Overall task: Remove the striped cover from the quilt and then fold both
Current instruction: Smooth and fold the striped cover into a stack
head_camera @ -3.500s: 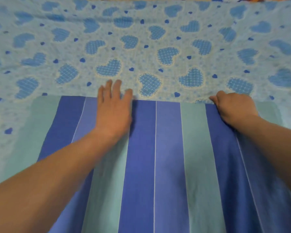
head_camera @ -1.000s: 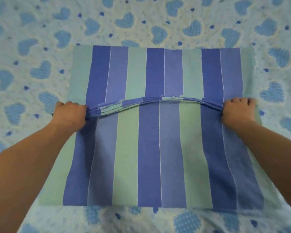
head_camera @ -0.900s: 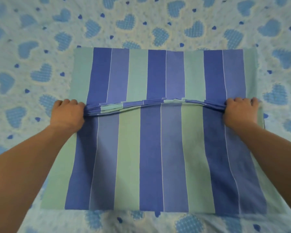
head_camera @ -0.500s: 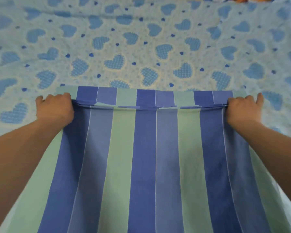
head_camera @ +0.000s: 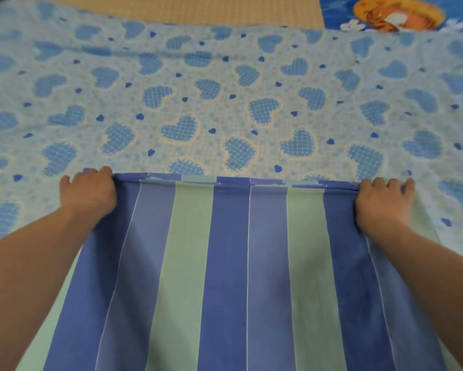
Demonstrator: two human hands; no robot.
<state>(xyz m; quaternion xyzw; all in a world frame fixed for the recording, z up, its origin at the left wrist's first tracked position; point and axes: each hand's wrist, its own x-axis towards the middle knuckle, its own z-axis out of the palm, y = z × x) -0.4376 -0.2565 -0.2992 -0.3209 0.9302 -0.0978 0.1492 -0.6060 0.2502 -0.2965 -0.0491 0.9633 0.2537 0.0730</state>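
Note:
The striped cover point(head_camera: 230, 277), blue and pale green with thin white lines, lies folded in layers on a light blue heart-patterned quilt point(head_camera: 225, 108). Its folded-over front edge reaches the cover's far edge, where only a thin strip of the lower layers shows. My left hand point(head_camera: 88, 192) grips the left corner of that edge with curled fingers. My right hand point(head_camera: 383, 202) grips the right corner the same way. Both forearms stretch across the cover's sides.
Beyond the quilt's far edge lies a woven tan mat point(head_camera: 238, 10). A blue fabric with an orange picture point(head_camera: 396, 13) sits at the top right. The heart quilt extends to both sides past the cover.
Both hands carried the cover's gripped edge forward, away from me, until it met the far edge. The lower layers, broadly visible a second ago, are now covered.

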